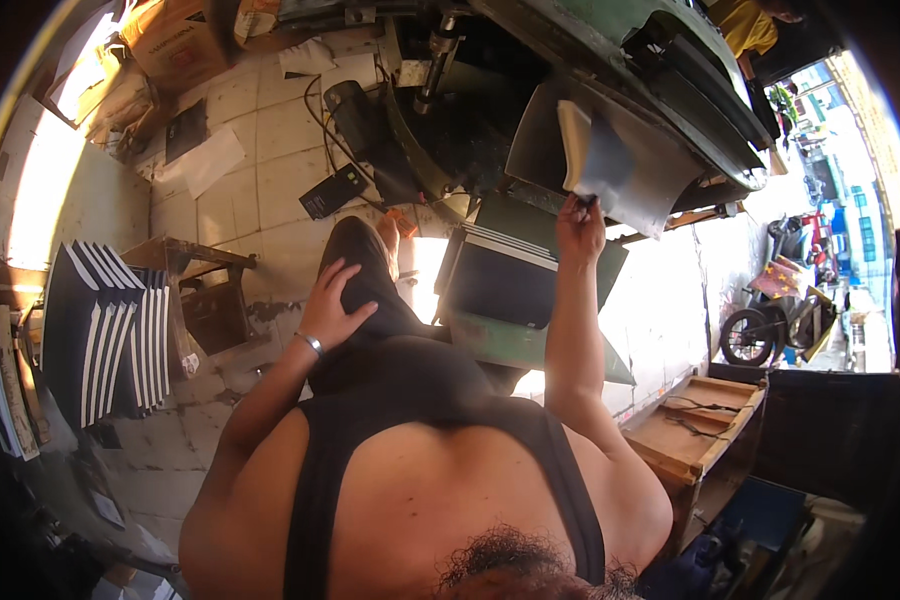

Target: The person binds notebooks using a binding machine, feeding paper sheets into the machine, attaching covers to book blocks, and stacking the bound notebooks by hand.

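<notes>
My right hand (580,228) is stretched forward, its fingers closed on the near edge of a dark-covered book (610,160) with a thick block of cream pages. The book is tilted in front of a curved grey metal sheet (660,185) on a large green machine (580,40). Resting on my thigh is my left hand (338,305), fingers spread and holding nothing, with a bracelet at the wrist. Between my right arm and my legs, a pile of dark books (500,285) lies on a green metal platform (505,345).
Stacks of dark books with pale page edges (105,335) stand at the left, beside a low wooden stool (205,260). A black pedal-like part (345,115) and a black box (332,192) lie on the tiled floor. At right are a wooden tray (705,420) and a parked motorcycle (760,335).
</notes>
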`<control>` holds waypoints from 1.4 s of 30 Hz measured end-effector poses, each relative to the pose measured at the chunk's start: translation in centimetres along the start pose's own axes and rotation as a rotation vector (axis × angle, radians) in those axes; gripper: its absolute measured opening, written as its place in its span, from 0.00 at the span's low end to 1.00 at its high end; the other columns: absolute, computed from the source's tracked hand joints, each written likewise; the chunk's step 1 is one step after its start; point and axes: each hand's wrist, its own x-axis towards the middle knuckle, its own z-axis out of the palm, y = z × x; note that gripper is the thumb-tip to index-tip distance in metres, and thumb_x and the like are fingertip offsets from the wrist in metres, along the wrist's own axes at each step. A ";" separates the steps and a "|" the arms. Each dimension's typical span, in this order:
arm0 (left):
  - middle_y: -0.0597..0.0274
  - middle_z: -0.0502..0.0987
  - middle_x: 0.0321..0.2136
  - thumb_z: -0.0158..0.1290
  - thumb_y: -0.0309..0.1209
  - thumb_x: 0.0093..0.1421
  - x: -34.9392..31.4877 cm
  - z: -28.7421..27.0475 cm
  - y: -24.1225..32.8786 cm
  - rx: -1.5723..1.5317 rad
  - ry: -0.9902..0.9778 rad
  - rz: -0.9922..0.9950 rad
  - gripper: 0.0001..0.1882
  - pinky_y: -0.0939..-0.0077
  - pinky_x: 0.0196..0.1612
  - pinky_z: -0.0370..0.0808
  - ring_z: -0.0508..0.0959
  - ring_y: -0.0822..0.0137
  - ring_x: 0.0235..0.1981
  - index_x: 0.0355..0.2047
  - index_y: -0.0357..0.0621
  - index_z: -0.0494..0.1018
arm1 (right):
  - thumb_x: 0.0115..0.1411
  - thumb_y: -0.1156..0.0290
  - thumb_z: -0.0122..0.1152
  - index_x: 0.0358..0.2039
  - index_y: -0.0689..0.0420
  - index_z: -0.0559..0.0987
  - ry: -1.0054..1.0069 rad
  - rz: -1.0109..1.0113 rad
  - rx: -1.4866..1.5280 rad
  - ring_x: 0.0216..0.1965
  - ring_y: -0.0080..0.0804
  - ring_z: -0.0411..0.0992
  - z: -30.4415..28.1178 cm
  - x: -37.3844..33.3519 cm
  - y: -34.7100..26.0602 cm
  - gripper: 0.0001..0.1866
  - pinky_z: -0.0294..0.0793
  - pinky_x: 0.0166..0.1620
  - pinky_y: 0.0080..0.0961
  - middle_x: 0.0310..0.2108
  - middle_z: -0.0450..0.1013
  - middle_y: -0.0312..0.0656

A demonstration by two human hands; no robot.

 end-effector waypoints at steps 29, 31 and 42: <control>0.61 0.82 0.31 0.71 0.36 0.44 9.4 -1.8 17.1 -0.321 0.289 0.826 0.22 0.62 0.47 0.77 0.81 0.54 0.39 0.41 0.47 0.82 | 0.67 0.78 0.50 0.52 0.70 0.74 -0.279 0.688 0.465 0.50 0.41 0.75 9.4 -18.1 8.1 0.15 0.79 0.55 0.31 0.49 0.76 0.52; 0.60 0.82 0.32 0.72 0.39 0.45 9.3 -2.3 17.2 -0.339 0.231 0.797 0.23 0.64 0.49 0.76 0.81 0.54 0.38 0.41 0.45 0.81 | 0.67 0.77 0.51 0.49 0.71 0.75 -0.186 0.646 0.399 0.50 0.39 0.76 10.1 -18.4 8.1 0.13 0.79 0.53 0.28 0.47 0.76 0.51; 0.58 0.77 0.52 0.61 0.24 0.62 9.5 -3.3 13.3 -1.048 -0.156 0.190 0.29 0.71 0.57 0.74 0.77 0.70 0.52 0.61 0.35 0.63 | 0.64 0.77 0.54 0.60 0.56 0.67 -0.249 0.182 -0.261 0.56 0.37 0.73 7.6 -17.2 1.6 0.23 0.78 0.48 0.33 0.56 0.72 0.43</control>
